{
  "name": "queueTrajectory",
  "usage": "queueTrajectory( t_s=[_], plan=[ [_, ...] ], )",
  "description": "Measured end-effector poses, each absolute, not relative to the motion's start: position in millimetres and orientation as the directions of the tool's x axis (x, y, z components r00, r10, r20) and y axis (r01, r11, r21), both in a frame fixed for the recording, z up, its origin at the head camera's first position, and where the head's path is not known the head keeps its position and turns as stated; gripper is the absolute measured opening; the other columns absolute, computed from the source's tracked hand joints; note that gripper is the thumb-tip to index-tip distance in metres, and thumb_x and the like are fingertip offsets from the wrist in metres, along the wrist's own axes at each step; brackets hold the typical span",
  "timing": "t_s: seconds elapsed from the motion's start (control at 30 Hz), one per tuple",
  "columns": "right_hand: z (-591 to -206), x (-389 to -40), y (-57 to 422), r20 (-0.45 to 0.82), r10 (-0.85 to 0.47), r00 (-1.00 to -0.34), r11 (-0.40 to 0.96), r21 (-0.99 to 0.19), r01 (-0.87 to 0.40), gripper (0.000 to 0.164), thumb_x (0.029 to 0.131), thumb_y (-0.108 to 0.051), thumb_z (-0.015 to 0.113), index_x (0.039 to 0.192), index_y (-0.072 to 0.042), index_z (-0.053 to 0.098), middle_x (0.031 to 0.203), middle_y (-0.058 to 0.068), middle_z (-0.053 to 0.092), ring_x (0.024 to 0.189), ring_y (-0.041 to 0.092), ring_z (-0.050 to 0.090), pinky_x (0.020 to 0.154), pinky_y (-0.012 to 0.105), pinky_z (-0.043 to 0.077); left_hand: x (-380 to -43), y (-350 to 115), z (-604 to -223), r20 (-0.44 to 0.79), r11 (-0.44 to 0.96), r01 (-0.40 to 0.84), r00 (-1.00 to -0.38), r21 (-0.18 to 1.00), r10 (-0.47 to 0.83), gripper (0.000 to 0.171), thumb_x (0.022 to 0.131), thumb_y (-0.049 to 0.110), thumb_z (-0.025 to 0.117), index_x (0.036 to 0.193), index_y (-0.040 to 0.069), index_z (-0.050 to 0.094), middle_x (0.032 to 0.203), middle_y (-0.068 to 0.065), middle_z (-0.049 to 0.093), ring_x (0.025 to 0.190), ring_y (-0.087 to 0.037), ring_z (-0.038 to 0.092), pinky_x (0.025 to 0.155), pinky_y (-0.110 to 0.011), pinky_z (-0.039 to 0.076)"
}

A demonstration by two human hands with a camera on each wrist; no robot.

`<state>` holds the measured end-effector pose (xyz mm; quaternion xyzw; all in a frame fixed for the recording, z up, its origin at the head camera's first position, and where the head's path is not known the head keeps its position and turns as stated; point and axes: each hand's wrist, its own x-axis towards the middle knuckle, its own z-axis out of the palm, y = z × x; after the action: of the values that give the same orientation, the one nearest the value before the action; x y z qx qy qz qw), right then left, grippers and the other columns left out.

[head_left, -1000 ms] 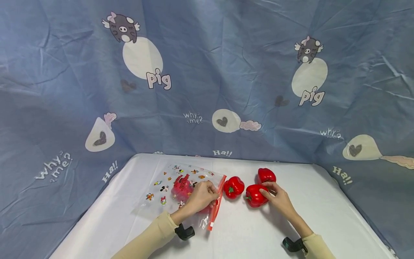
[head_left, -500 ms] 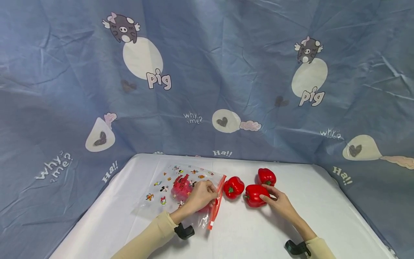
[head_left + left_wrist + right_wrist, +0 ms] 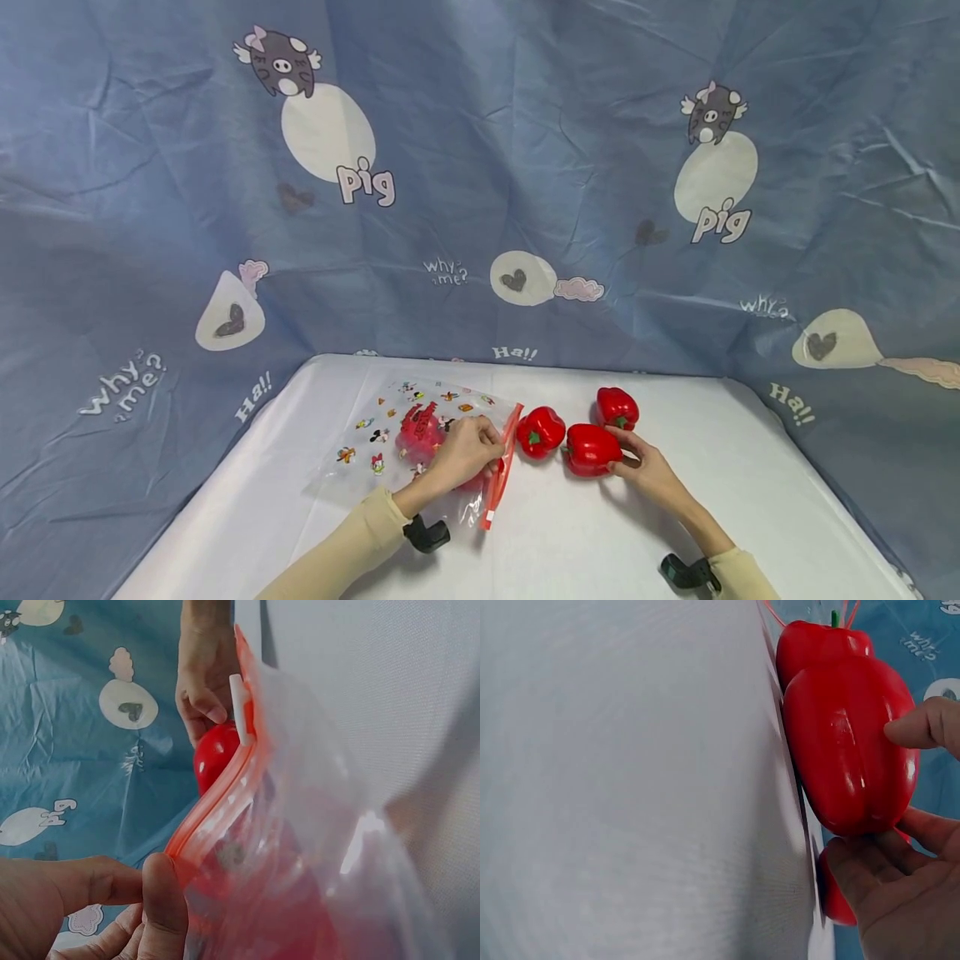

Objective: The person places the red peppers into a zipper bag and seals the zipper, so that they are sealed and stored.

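Bag (image 3: 341,475), one: clear plastic, cartoon prints, lying flat on the white bench (image 3: 562,542); red zip (image 3: 505,471) along its right edge, with a white slider (image 3: 241,712) at the near end. Contents: red peppers, one (image 3: 418,435) under the printed film, another partly behind the left wrist.
Left hand (image 3: 463,454), one: thumb and forefinger pinching the zip near its middle.
Right hand (image 3: 648,475), one: gripping the held pepper (image 3: 592,452) at its right end, thumb on one side, fingers round the other.
Held pepper: red, glossy, on its side, stem toward the bag; whether it touches the bench cannot be told.
Middle pepper (image 3: 540,432): red, green stem facing the viewer, between zip and held pepper.
Far pepper (image 3: 617,407): red, just behind the right fingertips.
Cloth (image 3: 450,208): blue, pig-printed, hanging behind the bench.
Sleeves (image 3: 348,542): cream, two.
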<state>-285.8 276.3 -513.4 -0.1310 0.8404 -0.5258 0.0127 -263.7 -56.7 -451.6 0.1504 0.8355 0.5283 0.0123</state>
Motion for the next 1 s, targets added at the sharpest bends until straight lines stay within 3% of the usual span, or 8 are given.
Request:
queueTrajectory(
  t_s=[0.2,0.47,0.63,1.0],
  plan=[
    [-515,-284,276,0.105,-0.236,-0.966,0.387,-0.902,-0.193,0.061,0.084,-0.012,0.073,0.138,-0.003,0.047,0.131,0.021,0.054,0.118,0.036,0.057,0.094,0.031,0.053,-263,-56,-453,0.138,0.39,0.239,-0.953,0.889,0.269,0.008,0.085,0.004,0.066,0.078,0.002,0.061,0.061,-0.002,0.064,0.045,-0.012,0.061,0.044,-0.028,0.052],
    [-513,-282,274,0.121,-0.192,-0.974,0.461,-0.865,-0.198,0.055,0.083,-0.017,0.074,0.131,-0.002,0.052,0.121,0.016,0.06,0.109,0.021,0.06,0.09,0.024,0.054,-263,-56,-454,0.131,0.379,0.231,-0.953,0.896,0.273,0.008,0.085,0.004,0.066,0.078,0.002,0.062,0.062,-0.006,0.065,0.046,-0.012,0.062,0.044,-0.029,0.053],
    [-507,-278,271,0.108,-0.212,-0.971,0.429,-0.883,-0.191,0.052,0.083,-0.016,0.073,0.129,-0.002,0.052,0.121,0.016,0.058,0.107,0.025,0.06,0.084,0.019,0.054,-263,-57,-452,0.134,0.381,0.235,-0.953,0.894,0.272,0.007,0.084,0.004,0.066,0.078,0.002,0.062,0.062,-0.005,0.065,0.046,-0.013,0.062,0.044,-0.028,0.053],
    [-490,-264,252,0.124,-0.26,-0.958,0.382,-0.897,-0.22,0.056,0.081,-0.017,0.075,0.129,-0.005,0.051,0.122,0.017,0.057,0.106,0.031,0.058,0.079,0.022,0.055,-265,-57,-449,0.122,0.392,0.221,-0.957,0.893,0.263,0.008,0.084,0.005,0.066,0.079,0.002,0.062,0.061,-0.005,0.065,0.045,-0.012,0.061,0.044,-0.028,0.053]
  ],
)
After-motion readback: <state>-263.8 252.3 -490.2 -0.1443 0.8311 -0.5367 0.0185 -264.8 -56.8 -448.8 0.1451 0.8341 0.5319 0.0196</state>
